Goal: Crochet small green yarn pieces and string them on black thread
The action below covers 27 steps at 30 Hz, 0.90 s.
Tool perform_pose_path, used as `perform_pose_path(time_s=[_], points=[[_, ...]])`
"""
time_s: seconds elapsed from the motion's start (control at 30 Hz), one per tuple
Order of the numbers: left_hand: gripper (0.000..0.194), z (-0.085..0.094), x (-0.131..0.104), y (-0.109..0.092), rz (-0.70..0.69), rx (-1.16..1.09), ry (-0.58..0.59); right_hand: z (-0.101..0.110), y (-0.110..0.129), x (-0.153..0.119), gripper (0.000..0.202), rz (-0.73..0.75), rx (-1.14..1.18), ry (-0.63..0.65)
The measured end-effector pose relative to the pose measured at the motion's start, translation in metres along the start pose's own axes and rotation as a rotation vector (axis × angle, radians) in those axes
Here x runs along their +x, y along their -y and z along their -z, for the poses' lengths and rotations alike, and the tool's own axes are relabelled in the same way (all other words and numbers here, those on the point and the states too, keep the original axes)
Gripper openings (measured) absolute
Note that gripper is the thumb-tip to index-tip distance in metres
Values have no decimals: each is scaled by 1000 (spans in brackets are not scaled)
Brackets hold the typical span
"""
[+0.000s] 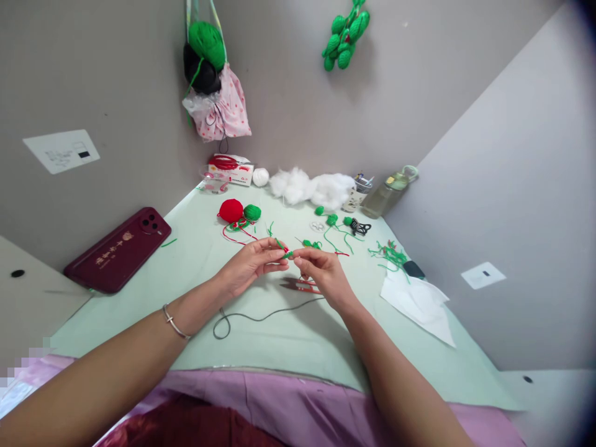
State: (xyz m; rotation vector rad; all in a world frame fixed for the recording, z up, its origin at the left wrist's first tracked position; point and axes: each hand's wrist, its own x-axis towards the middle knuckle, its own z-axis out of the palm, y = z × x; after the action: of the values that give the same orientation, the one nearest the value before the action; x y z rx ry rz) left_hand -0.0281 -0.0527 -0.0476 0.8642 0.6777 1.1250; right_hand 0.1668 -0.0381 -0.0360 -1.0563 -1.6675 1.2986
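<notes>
In the middle of the table, my left hand (254, 262) pinches a small green and red crocheted piece (287, 253) between thumb and fingertips. My right hand (326, 275) closes on the other end of the same piece, thumb against forefinger. Just below the right palm are thread snips (300, 285) with dark blades pointing left and orange handles. Whether the lower right fingers touch the snips I cannot tell. A dark cord (265, 316) loops over the table towards them. Behind the hands lies another small green crocheted piece (311, 244).
A red yarn ball (231, 210) and a green yarn ball (252, 213) sit behind the left hand. White stuffing (302, 186), a bottle (388, 192) and red scissors (224, 162) line the back. Yarn scraps (391, 253) and white paper (416, 304) lie right; a phone (118, 250) leans left.
</notes>
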Motion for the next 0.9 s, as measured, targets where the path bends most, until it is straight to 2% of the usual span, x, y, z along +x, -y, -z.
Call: perform_pose_path(time_s=[0.3, 0.43, 0.73, 0.9], points=[[16, 3, 1, 1, -3, -18, 0, 2, 3, -2, 30, -31, -38, 55], [17, 2, 1, 1, 8, -19, 8, 0, 1, 0, 27, -3, -29, 35], [19, -3, -1, 5, 7, 53, 12, -2, -2, 3, 25, 20, -40, 15], [21, 2, 2, 11, -30, 146, -3, -6, -3, 2, 24, -37, -68, 73]])
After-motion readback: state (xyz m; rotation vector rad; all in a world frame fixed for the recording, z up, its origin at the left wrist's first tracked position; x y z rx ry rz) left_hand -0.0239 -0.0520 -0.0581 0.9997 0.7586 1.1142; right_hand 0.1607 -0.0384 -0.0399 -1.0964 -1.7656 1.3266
